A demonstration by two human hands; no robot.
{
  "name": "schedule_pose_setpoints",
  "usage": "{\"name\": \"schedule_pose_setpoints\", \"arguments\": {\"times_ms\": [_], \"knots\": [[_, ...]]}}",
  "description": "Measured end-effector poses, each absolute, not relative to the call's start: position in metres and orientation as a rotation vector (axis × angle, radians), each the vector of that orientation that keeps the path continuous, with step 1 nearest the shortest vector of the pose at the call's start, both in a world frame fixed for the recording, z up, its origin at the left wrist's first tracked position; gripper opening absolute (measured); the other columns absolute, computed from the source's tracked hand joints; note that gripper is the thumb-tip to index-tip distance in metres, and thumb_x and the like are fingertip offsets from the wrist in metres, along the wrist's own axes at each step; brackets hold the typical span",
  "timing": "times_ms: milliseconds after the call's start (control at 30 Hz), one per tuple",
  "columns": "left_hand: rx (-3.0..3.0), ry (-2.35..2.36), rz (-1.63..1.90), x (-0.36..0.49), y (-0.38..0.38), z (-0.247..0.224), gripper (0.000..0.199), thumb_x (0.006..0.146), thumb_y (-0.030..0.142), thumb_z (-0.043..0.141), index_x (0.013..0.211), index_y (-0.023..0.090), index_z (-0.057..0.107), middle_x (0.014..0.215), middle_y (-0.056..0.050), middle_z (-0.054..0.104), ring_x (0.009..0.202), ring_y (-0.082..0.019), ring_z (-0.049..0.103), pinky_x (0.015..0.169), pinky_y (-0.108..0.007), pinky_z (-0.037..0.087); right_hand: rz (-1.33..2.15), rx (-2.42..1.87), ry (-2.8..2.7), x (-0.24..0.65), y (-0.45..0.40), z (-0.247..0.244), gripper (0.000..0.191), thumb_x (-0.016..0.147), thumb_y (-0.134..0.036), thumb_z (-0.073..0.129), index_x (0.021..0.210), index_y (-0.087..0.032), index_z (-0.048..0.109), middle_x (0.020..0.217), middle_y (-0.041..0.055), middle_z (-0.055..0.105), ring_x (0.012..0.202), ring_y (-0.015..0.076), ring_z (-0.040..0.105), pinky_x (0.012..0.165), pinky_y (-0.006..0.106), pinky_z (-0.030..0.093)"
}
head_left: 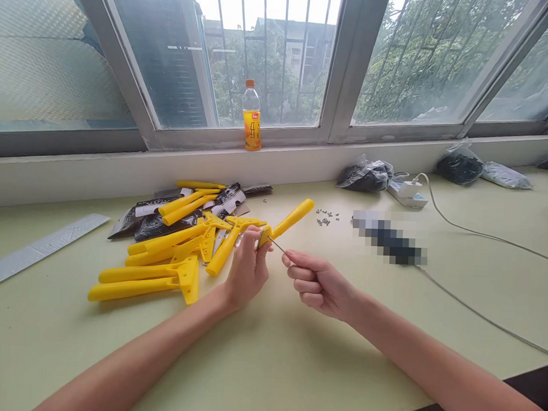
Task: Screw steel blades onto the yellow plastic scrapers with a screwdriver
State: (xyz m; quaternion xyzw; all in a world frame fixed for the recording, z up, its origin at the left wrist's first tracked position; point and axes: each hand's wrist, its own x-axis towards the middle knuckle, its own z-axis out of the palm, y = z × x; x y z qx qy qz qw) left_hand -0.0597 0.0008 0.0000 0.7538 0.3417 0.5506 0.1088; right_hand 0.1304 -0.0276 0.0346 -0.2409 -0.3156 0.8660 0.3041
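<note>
Yellow in the head view, one handle (296,217) sits pinched in the left hand's (248,269) fingers; the right hand (323,285) clasps a metal rod (278,246) against it. That piece seems unfinished; small loose screws (326,221) lie beyond the right fingers, more handles (183,232) left of the left fingers.

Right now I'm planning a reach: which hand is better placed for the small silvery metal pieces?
Probably the right hand: those metal pieces lie nearer it, though it holds a thin metal rod.
</note>
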Motion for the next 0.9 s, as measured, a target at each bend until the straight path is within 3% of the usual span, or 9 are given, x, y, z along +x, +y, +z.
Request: {"name": "schedule_pose_setpoints", "arguments": {"times_ms": [167,267,400,567,767,900], "knots": [[1.974,1.025,1.693,-0.058,0.007,0.002,0.017,0.1,0.02,0.051,0.087,0.022,0.042,0.104,-0.004,0.057,0.103,-0.017,0.06,0.084,-0.033,0.054,1.471,-0.933,-1.555,0.139,-0.031,0.031,0.036,0.098,-0.053,0.056,0.086,-0.02,0.059,0.06,-0.0085,0.027,0.051,0.0086,0.022,0.045,0.022,0.019],[2.093,0.975,1.673,-0.062,0.004,0.006,0.023,0.099,0.015,0.05,0.08,0.021,0.04,0.108,-0.006,0.061,0.106,-0.018,0.06,0.087,-0.035,0.053,0.853,-0.974,-1.653,0.155,-0.033,0.027,0.032,0.102,-0.049,0.049,0.09,-0.022,0.06,0.063,-0.005,0.036,0.056,0.0122,0.033,0.052,0.026,0.028],[2.451,0.734,1.432,-0.065,-0.005,0.008,0.021,0.098,0.008,0.045,0.083,0.021,0.045,0.119,-0.008,0.059,0.106,-0.019,0.06,0.085,-0.036,0.054,0.356,-0.997,-1.694,0.177,-0.029,0.024,0.02,0.105,-0.035,0.046,0.096,-0.023,0.059,0.066,-0.004,0.044,0.055,0.0118,0.034,0.052,0.027,0.028],[2.665,0.546,1.21,-0.066,-0.008,0.004,0.023,0.093,0.001,0.043,0.088,0.022,0.05,0.124,-0.011,0.055,0.119,-0.024,0.054,0.093,-0.042,0.052,0.109,-0.868,-2.091,0.193,-0.024,0.016,0.011,0.103,-0.019,0.046,0.101,-0.022,0.056,0.07,-0.0028,0.052,0.056,0.0118,0.04,0.055,0.026,0.033],[2.67,0.453,1.047,-0.062,-0.019,0.005,0.026,0.089,0.0,0.044,0.092,0.024,0.053,0.12,-0.011,0.057,0.118,-0.025,0.055,0.091,-0.043,0.055,-0.263,-0.824,-2.211,0.207,-0.03,0.018,0.027,0.099,-0.008,0.043,0.115,-0.023,0.06,0.093,0.0069,0.062,0.081,0.0196,0.056,0.074,0.033,0.043],[2.536,0.447,1.049,-0.049,-0.042,0.004,0.03,0.087,0.0,0.046,0.095,0.026,0.056,0.119,-0.01,0.058,0.109,-0.024,0.061,0.087,-0.041,0.058,-0.152,-0.844,-2.291,0.225,-0.048,0.02,0.027,0.101,-0.018,0.048,0.127,-0.022,0.057,0.093,0.0064,0.059,0.082,0.02,0.054,0.076,0.034,0.044]]}}
